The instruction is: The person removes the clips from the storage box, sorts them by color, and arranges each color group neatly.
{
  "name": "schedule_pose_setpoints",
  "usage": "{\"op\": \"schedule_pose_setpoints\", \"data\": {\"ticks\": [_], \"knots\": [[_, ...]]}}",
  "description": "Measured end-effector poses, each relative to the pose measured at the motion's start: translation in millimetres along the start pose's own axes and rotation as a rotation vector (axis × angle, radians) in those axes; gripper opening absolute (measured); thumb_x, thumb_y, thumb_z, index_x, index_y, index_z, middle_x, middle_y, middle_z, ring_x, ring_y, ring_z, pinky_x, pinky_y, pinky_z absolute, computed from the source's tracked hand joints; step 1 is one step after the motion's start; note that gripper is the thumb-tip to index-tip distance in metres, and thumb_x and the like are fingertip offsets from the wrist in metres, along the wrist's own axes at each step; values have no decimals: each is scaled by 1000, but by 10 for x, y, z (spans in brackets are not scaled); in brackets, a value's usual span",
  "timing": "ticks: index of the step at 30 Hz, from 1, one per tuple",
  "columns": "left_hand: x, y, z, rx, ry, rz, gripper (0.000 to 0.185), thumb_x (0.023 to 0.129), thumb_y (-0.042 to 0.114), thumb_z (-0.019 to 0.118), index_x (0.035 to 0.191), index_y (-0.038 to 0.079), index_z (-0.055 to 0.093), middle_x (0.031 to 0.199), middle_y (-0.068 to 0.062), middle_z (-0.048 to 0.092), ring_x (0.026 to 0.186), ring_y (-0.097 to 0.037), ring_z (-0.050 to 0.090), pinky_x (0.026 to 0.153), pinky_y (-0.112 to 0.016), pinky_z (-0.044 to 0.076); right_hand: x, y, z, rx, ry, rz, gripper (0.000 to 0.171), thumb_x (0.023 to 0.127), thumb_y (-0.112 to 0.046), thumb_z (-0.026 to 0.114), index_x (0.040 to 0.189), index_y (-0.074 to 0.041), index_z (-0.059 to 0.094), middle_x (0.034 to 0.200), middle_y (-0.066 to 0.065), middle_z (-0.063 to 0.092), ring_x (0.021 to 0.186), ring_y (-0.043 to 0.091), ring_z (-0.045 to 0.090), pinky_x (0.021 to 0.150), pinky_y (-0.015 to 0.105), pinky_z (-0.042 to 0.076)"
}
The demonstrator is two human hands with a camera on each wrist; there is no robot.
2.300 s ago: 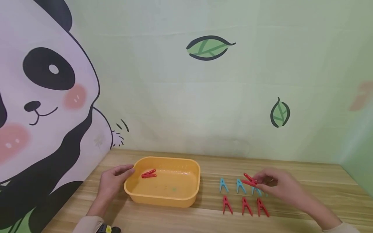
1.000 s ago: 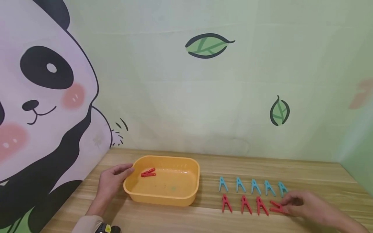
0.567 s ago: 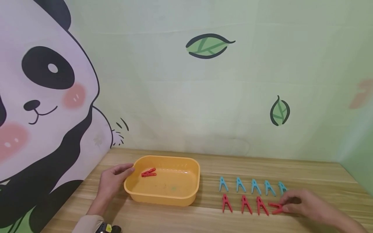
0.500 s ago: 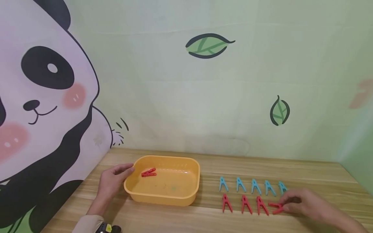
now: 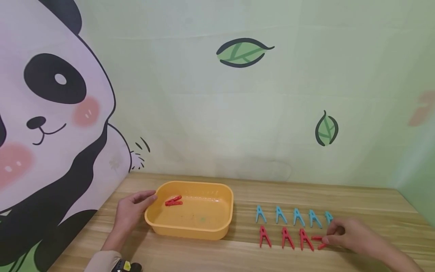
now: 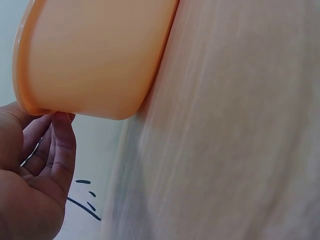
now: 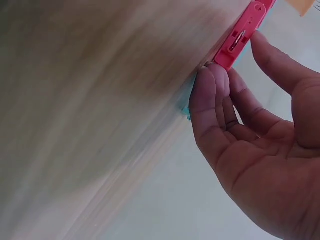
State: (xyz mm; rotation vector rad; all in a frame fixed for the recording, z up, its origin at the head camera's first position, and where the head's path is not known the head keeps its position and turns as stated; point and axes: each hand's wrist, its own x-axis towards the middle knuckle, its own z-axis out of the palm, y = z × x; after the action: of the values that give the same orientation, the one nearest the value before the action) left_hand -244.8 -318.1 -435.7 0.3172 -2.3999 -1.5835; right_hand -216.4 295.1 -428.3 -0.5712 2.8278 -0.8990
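My left hand [image 5: 130, 211] holds the left rim of a yellow-orange plastic basin [image 5: 190, 233]; in the left wrist view its fingers and thumb meet at the rim. A red clothespin [image 5: 173, 201] lies inside the basin. At the right, my right hand [image 5: 355, 238] pinches another red clothespin [image 7: 241, 36] by one end, low over the table, its legs pointing left. That clothespin is at the right end of a row of red clothespins [image 5: 287, 238]. The right hand partly covers the last blue clothespin [image 5: 328, 217] in the row behind.
Blue clothespins [image 5: 279, 215] stand in a row behind the red ones, right of the basin. The wooden table [image 5: 244, 253] meets a pale green backdrop [image 5: 190, 124] with a printed panda [image 5: 91, 151] at the left.
My right hand has carried the red clothespin from over the blue row to the right end of the red row, then shifted slightly there. The left hand stays at the basin.
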Motion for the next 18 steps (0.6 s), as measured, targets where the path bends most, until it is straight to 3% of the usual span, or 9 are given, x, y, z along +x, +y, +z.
{"op": "schedule_pose_setpoints", "data": {"ticks": [8, 14, 18], "knots": [[-3, 4, 5, -8, 3, -3, 43, 101, 30, 77, 133, 2, 73, 134, -17, 71, 121, -28, 64, 82, -13, 54, 6, 35, -27, 53, -10, -50, 7, 98, -10, 76, 100, -4, 72, 91, -2, 70, 81, 5, 61, 67, 26, 55], [-10, 12, 7, -10, 2, -12, 43, 101, 30, 76, 133, 2, 72, 135, -17, 71, 123, -28, 64, 82, -12, 53, 7, -3, 5, 18, 25, 15, 18, 94, -19, 82, 98, -5, 72, 87, -3, 67, 79, 8, 59, 65, 26, 53], [-17, 17, 8, -11, 5, -11, 43, 100, 31, 78, 132, 2, 73, 133, -16, 71, 121, -28, 64, 81, -12, 53, 21, -14, 27, 21, 29, 10, 20, 92, -15, 84, 98, -1, 72, 87, -3, 67, 78, 8, 59, 65, 25, 53]]}}
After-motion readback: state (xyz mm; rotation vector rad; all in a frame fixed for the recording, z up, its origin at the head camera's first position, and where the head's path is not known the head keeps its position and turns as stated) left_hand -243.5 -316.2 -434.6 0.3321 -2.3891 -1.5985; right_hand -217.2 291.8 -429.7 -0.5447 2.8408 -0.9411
